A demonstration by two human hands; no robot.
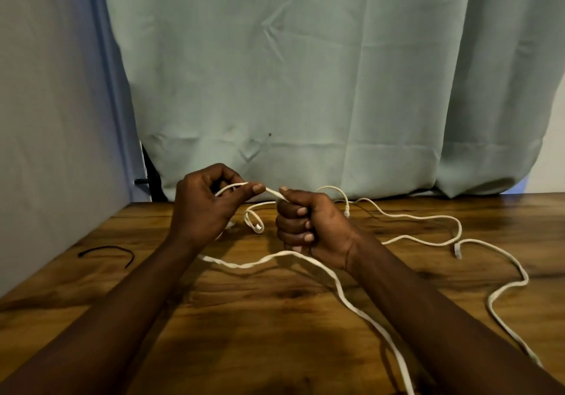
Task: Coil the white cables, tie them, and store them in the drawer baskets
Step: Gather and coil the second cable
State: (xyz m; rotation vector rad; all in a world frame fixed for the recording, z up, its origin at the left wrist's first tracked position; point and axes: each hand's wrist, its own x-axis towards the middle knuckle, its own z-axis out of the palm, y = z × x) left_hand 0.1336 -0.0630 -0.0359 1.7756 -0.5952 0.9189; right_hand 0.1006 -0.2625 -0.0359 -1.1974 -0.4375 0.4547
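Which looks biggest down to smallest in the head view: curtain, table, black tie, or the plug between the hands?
1. Curtain
2. Table, though the frame cuts it off
3. Black tie
4. Plug

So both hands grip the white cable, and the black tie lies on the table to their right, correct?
No: the head view shows the black tie on the table to their left. The left hand and right hand do grip the white cable.

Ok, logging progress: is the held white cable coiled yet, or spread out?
Spread out: the white cable trails in loose bends across the table; left hand and right hand grip one short stretch.
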